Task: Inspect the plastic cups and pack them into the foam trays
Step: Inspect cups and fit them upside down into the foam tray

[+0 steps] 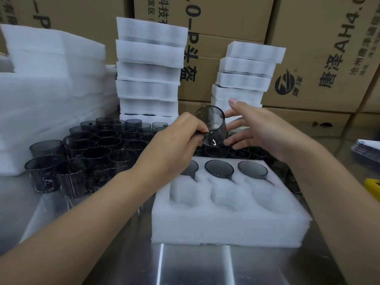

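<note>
My left hand (174,145) pinches the handle of a smoky clear plastic cup (211,124), held tilted in the air above the table. Just right of the cup, my right hand (257,128) has its fingers spread and straight, their tips close to or touching the cup's side. Below lies a white foam tray (230,219) with two rows of three pockets; the far row holds three cups (219,168) and the near row is bare foam. A crowd of loose grey cups (98,147) stands to the left and behind.
Two stacks of foam trays (148,70) (246,75) rise behind the cups. A pile of foam sheets (47,93) fills the left. Cardboard boxes (320,50) form the back wall. Cards (368,149) and a yellow object (373,187) lie at the right edge of the steel table (195,266).
</note>
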The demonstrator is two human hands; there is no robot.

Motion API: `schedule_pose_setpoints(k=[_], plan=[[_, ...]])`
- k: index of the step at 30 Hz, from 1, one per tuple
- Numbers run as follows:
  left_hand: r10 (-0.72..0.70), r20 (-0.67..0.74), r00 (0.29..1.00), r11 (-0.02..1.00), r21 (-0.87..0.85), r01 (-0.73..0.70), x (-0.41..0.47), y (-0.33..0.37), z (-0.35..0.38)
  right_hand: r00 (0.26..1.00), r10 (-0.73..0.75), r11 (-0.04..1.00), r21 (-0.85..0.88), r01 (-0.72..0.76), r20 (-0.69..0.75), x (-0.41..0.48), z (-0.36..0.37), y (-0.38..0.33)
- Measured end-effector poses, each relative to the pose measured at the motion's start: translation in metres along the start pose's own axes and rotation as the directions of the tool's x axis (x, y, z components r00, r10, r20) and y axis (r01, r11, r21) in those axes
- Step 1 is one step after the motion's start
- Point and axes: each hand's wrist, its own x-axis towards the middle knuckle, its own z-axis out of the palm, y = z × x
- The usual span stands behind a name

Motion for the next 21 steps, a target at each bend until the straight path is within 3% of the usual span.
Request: schedule_pose_setpoints(k=[3,9,16,21], plan=[[0.030,0.057,0.998,0.994,0.099,-0.035,-0.003,0.003,0.003,0.998,0.008,0.991,0.134,-0.017,0.068,-0.001,0.012,0.012],[0.121,0.085,0.989,0.964,0.229,-0.137,-0.005,0.003,0.005,0.998,-0.017,0.949,0.315,-0.006,0.068,-0.008,0.021,0.035],[0.051,0.031,0.998,0.987,0.150,-0.055,-0.006,-0.003,0.009,0.992,-0.072,0.935,0.353,0.031,0.104,-0.010,0.017,0.038],[-0.020,0.087,0.996,0.990,0.144,0.007,-0.007,-0.005,0.010,0.989,-0.096,0.948,0.312,0.055,0.116,-0.010,0.017,0.039]])
